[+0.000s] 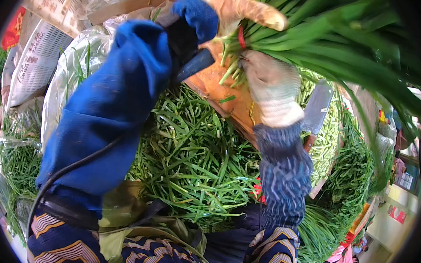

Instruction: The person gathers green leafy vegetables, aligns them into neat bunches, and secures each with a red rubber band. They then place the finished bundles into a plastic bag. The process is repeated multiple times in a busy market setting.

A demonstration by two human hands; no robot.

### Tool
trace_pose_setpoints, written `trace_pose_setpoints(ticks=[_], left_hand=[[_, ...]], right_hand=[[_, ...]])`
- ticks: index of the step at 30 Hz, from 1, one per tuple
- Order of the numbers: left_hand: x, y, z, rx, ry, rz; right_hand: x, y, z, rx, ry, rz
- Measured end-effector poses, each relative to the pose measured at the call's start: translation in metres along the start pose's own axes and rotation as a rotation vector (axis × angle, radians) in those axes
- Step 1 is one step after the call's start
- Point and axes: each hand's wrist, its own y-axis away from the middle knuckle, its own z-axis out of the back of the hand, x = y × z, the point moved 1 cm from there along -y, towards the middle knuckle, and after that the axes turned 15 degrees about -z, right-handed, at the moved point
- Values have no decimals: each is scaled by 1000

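My left hand point(245, 10), in a stained pale glove, holds the upper side of a bundle of long green stalks point(310, 40) near its red band point(241, 37). From below, my right hand point(270, 75), in a pale knitted glove and somewhat blurred, grips the same bundle by the band. The pale stem ends point down left, over a wooden board point(208, 82); the leaves fan out to the right. A dark object point(196, 63) is at my left wrist. Right of my right wrist lies a cleaver point(319, 107) on chopped pale green stems point(325, 153).
A large heap of cut green leaves point(202, 149) lies before me, with more greens point(352, 169) at the right. Clear plastic point(92, 55) and printed paper sheets point(37, 63) are at the left. People point(343, 259) are visible at the far lower right.
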Motion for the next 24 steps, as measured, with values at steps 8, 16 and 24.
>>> trace_pose_setpoints(ticks=[8,16,24], left_hand=[[-31,-28,-40,270,200,-103],[-69,-16,-100,404,-592,66],[-26,-28,-80,848,-1063,302]], right_hand=[[-9,19,-1,-67,-832,-321],[39,63,2,-393,-1500,-905],[21,73,-31,-437,-1802,-1344]])
